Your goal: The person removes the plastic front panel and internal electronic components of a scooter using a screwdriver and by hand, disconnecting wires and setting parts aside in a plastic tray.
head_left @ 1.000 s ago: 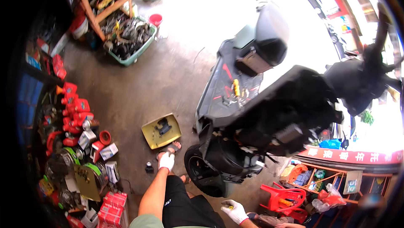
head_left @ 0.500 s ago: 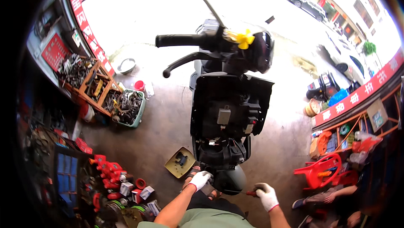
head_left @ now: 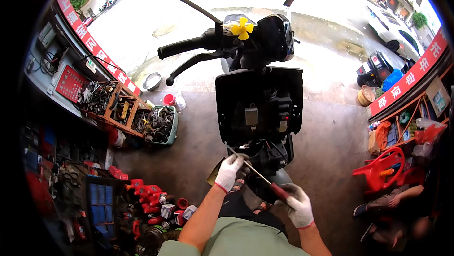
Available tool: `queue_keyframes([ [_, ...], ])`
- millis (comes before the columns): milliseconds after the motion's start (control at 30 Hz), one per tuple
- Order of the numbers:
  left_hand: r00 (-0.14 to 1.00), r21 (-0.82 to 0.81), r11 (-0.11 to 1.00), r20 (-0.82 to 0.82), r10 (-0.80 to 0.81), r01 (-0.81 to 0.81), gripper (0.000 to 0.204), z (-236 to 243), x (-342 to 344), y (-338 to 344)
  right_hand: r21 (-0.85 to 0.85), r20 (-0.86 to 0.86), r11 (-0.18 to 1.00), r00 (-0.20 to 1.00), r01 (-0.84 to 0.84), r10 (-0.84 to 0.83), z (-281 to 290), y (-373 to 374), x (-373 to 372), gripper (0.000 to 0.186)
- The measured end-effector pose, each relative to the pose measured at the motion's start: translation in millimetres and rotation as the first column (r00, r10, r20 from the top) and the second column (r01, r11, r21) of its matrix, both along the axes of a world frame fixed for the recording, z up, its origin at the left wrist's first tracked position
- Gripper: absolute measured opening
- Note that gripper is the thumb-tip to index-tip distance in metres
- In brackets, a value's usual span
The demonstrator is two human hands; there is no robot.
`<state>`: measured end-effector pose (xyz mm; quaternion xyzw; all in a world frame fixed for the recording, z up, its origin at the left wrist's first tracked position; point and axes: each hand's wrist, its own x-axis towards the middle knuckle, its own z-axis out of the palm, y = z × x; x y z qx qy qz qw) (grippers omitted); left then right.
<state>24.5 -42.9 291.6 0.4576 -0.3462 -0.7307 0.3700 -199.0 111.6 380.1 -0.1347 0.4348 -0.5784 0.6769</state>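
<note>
My gloved right hand [head_left: 297, 205] is closed on the red handle of a long screwdriver [head_left: 278, 190], which slants up to the left. My gloved left hand [head_left: 231, 170] is closed around its metal shaft near the far end. The tip lies at the lower left of a black scooter's opened front body [head_left: 259, 114], with wiring and small boxes exposed. Above this are the handlebar grip [head_left: 182, 48], a mirror and a yellow pinwheel [head_left: 242, 28]. A yellow tray [head_left: 213, 172] is partly hidden behind my left hand, near my sandalled feet.
At left stand a wooden rack [head_left: 124, 111], a green tub of metal parts [head_left: 171, 126], red bottles [head_left: 146, 192] and a blue-drawer cabinet [head_left: 101, 204]. At right are a red plastic chair [head_left: 382, 173], shelving, and another person's hand [head_left: 394, 201] and legs. Cars are parked outside.
My view has swung round to face the scooter's front and the street. Both hands have risen toward the scooter, and the screwdriver now slants upward with my left hand on its shaft.
</note>
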Motion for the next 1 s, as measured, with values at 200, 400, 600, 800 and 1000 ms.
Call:
queue_keyframes([
  [200, 0.97, -0.171, 0.981, 0.211, 0.123, -0.087, 0.021, 2.6, -1.1, -74.7, 0.158, -0.289, 0.98, 0.943, -0.122, 0.164, -43.3, -21.1, 78.8, 0.04],
  [400, 0.938, -0.306, 0.952, 0.337, 0.082, 0.027, 0.024, -18.1, -5.9, -129.0, 0.146, -0.313, 0.975, 0.943, 0.17, -0.118, -56.9, -51.7, 128.9, 0.035],
  [600, 0.947, -0.284, 0.959, 0.313, 0.075, 0.018, 0.026, -27.7, -6.4, -154.4, 0.142, -0.396, 0.965, 0.907, 0.218, -0.147, -65.8, -74.2, 141.1, 0.036],
  [800, 0.969, -0.272, 0.962, 0.242, 0.044, 0.024, 0.026, -32.5, -0.2, -159.0, 0.148, -0.407, 0.962, 0.901, 0.23, -0.153, -70.6, -78.7, 149.0, 0.036],
  [1000, 0.983, -0.237, 0.971, 0.183, 0.029, 0.016, 0.026, -34.3, 1.8, -160.2, 0.137, -0.408, 0.958, 0.896, 0.252, -0.177, -72.7, -79.0, 154.7, 0.036],
])
